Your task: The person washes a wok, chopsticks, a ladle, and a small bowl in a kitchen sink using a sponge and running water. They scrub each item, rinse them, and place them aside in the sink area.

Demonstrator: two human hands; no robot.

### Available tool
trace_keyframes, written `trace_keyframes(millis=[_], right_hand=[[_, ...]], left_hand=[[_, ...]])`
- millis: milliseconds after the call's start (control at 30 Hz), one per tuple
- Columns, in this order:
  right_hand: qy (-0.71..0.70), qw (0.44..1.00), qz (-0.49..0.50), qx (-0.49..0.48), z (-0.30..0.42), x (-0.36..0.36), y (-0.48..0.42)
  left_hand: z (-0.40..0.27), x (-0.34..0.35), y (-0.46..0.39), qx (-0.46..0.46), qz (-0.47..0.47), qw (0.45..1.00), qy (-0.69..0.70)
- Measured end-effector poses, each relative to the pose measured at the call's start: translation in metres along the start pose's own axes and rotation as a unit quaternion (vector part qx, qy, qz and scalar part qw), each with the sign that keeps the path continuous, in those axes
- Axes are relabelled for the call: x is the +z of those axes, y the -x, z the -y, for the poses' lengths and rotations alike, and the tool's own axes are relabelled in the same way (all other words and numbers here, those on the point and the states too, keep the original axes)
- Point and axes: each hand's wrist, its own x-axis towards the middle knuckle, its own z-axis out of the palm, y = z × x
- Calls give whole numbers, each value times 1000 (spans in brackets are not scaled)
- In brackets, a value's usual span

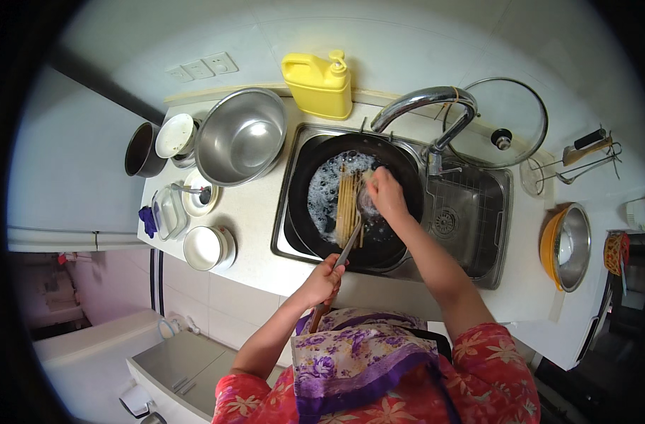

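A dark wok point(303, 185) with soapy, foamy water sits over the left basin of the steel sink point(281, 233). A bundle of wooden chopsticks point(347, 206) lies in the suds. My left hand point(325, 281) grips the long handle of a metal ladle or spoon point(353, 238), whose wooden end points toward my apron. Its head reaches into the wok beside the chopsticks. My right hand point(387, 193) is closed on a small pale scrubber point(368, 177), pressed to the utensil's head; blur hides the exact shape of both.
A chrome faucet point(434, 98) arches behind the wok. The right basin point(468, 228) holds a wire rack. A glass lid point(529, 122) leans at the wall near a yellow jug point(322, 87). Left stand a large steel bowl point(243, 138), white bowls point(203, 248) and a glass container point(169, 212).
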Motion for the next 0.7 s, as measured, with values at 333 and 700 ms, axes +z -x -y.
trace_keyframes(millis=[333, 700], right_hand=[[-34, 998, 47, 4, 7, 5, 43], [-84, 996, -14, 26, -7, 2, 37]], left_hand=[[-3, -7, 3, 1, -22, 998, 65], [0, -9, 5, 9, 10, 997, 81]])
